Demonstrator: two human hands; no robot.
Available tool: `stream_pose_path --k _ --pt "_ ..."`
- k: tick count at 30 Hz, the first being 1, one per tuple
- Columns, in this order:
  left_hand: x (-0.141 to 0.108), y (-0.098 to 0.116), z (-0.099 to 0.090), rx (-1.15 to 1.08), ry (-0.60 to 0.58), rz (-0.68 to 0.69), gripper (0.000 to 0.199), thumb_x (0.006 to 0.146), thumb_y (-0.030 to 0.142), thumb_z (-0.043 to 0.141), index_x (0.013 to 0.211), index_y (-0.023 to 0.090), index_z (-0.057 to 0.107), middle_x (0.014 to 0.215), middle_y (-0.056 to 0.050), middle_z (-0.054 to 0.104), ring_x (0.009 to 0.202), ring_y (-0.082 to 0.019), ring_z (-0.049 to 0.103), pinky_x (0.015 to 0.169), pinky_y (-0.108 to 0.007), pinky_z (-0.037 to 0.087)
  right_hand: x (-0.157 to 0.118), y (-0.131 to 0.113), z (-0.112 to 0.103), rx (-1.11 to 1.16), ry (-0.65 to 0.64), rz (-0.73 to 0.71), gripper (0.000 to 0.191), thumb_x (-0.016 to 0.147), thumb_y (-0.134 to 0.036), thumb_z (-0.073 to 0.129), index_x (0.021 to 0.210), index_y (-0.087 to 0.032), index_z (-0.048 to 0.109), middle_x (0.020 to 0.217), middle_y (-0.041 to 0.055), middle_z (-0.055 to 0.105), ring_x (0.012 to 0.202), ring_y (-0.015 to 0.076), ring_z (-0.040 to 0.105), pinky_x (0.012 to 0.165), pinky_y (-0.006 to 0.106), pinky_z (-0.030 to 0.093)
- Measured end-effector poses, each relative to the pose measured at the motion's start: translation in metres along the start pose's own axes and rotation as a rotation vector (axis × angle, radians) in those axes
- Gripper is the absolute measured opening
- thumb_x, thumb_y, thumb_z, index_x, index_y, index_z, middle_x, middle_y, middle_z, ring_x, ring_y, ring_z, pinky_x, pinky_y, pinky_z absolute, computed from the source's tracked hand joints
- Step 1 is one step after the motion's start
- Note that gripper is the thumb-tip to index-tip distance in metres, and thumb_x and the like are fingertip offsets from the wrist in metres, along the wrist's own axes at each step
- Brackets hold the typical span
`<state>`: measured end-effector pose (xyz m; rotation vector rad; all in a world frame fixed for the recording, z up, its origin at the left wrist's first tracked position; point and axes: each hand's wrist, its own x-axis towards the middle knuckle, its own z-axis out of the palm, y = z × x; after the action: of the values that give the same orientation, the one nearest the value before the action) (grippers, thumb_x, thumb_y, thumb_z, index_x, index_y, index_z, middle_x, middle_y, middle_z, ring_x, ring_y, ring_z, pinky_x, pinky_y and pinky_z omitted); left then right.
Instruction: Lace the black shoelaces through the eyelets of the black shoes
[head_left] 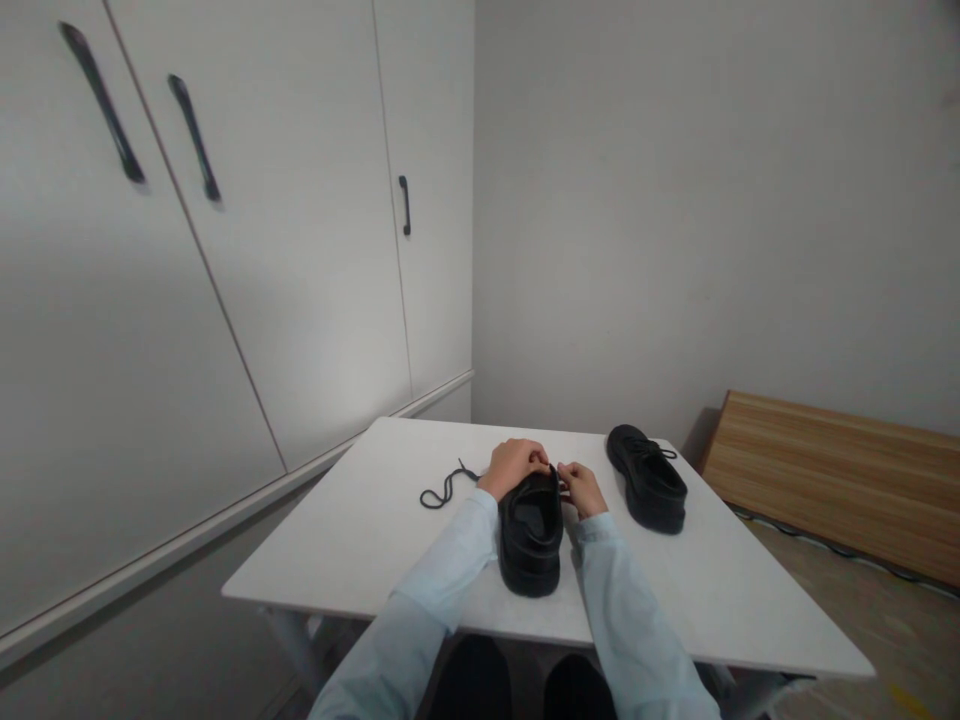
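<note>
A black lace-up shoe stands on the white table, heel towards me. My left hand lies over its front from the left, fingertips pinched together by the raised eyelet flap. From the right, my right hand is closed, thumb and finger pinched at the outer side of the same flap. What is between the fingertips of either hand is too small to make out. A loose black shoelace runs out left of the shoe, past my left wrist, and curls on the table. The shoe's toe is hidden by my hands.
Another black shoe, its lace tied, stands at the table's back right. White cabinet doors with dark handles rise along the left. A grey wall is behind the table, and a wooden board leans at the right.
</note>
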<state>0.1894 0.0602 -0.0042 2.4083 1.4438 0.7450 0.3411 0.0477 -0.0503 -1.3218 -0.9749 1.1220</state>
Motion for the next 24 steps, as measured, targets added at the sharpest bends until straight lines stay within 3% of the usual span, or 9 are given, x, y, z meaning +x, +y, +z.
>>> stream_pose_path --k 9,14,17,19,21,24 --pt "-0.003 -0.016 -0.005 -0.319 0.038 0.018 0.031 0.086 0.040 0.050 0.086 0.019 0.071 0.084 -0.003 0.074 0.082 -0.016 0.066 0.077 -0.023 0.046 0.012 0.008 -0.012 0.041 0.153 -0.085 0.037 0.066 -0.051 0.066 0.064 -0.021 0.043 0.061 0.0001 0.061 0.046 0.0102 0.053 0.043 0.023 0.045" --pt "-0.007 -0.039 -0.013 -0.507 0.194 -0.138 0.028 0.089 0.032 0.045 0.090 0.016 0.068 0.081 -0.005 0.072 0.074 -0.015 0.068 0.070 -0.023 0.050 0.014 0.007 -0.013 0.139 0.205 -0.320 0.041 0.070 -0.061 0.058 0.073 -0.022 0.043 0.074 0.0029 0.065 0.058 0.0129 0.060 0.053 0.028 0.052" --pt "-0.015 -0.058 -0.017 -0.336 0.329 -0.363 0.026 0.090 0.032 0.044 0.093 0.018 0.066 0.084 -0.005 0.072 0.071 -0.014 0.069 0.069 -0.023 0.048 0.010 0.002 -0.010 0.141 0.214 -0.439 0.040 0.074 -0.060 0.055 0.077 -0.022 0.045 0.081 0.0043 0.064 0.065 0.0141 0.062 0.058 0.029 0.054" --pt "-0.023 -0.071 -0.018 -0.109 0.352 -0.540 0.022 0.089 0.034 0.047 0.095 0.021 0.065 0.089 -0.006 0.072 0.082 -0.018 0.068 0.073 -0.026 0.047 0.006 -0.002 -0.007 0.138 0.204 -0.497 0.037 0.077 -0.058 0.054 0.078 -0.022 0.046 0.086 0.0046 0.063 0.068 0.0145 0.063 0.062 0.030 0.054" --pt "-0.030 -0.081 -0.016 0.087 0.314 -0.676 0.025 0.088 0.039 0.050 0.097 0.020 0.064 0.098 -0.011 0.071 0.096 -0.024 0.066 0.077 -0.032 0.047 0.002 -0.006 -0.006 0.140 0.188 -0.542 0.036 0.079 -0.057 0.053 0.079 -0.022 0.047 0.090 0.0043 0.062 0.068 0.0142 0.064 0.065 0.032 0.054" --pt "-0.039 -0.091 -0.010 0.253 0.198 -0.767 0.037 0.085 0.045 0.053 0.103 0.014 0.062 0.107 -0.019 0.067 0.104 -0.032 0.062 0.081 -0.039 0.046 -0.005 -0.012 -0.004 0.100 0.195 -0.584 0.034 0.082 -0.055 0.051 0.082 -0.021 0.048 0.091 0.0033 0.060 0.062 0.0124 0.062 0.065 0.031 0.052"
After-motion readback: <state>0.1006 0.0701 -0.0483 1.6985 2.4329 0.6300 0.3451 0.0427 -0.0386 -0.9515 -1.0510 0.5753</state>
